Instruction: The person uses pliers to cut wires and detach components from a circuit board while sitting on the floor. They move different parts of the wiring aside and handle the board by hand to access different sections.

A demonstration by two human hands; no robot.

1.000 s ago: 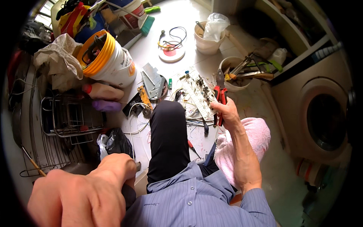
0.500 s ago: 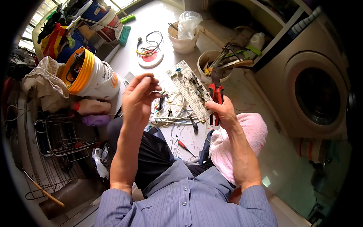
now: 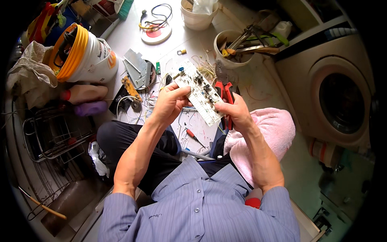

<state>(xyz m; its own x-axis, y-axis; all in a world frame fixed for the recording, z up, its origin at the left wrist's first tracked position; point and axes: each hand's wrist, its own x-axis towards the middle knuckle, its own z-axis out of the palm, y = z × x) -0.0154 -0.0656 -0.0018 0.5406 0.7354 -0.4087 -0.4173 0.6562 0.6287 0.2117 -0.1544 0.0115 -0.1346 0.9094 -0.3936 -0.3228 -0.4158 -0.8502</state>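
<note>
From my remote seat, I'm looking down at a circuit board (image 3: 200,89) that is hovering above a pale floor (image 3: 185,43), between the two hands. The left hand (image 3: 170,103) is pinching the board's left edge, thumb lying on top and fingers curling below. The right hand (image 3: 237,113) is wrapping around red-handled pliers (image 3: 225,89), just right of the board, with its thumb resting on the board's right edge; I can't tell how hard either is squeezing.

Around and beyond the board, loose wires (image 3: 208,73) are littering the floor. A red screwdriver (image 3: 191,133) is lying on the board's near side, and a grey metal plate (image 3: 138,66) is sitting to its left. Beyond the board, light is glaring off the floor around a white disc (image 3: 166,36). A pail of tools (image 3: 231,63) is standing beyond it and to the right.

To the board's near right, a pink towel (image 3: 262,139) is bunching up; well to the right, a washing machine (image 3: 304,64) is standing with its round door facing in. Well to the board's left, a yellow-rimmed bucket (image 3: 94,60) is leaning, with a purple bottle (image 3: 92,108) lying near it.
</note>
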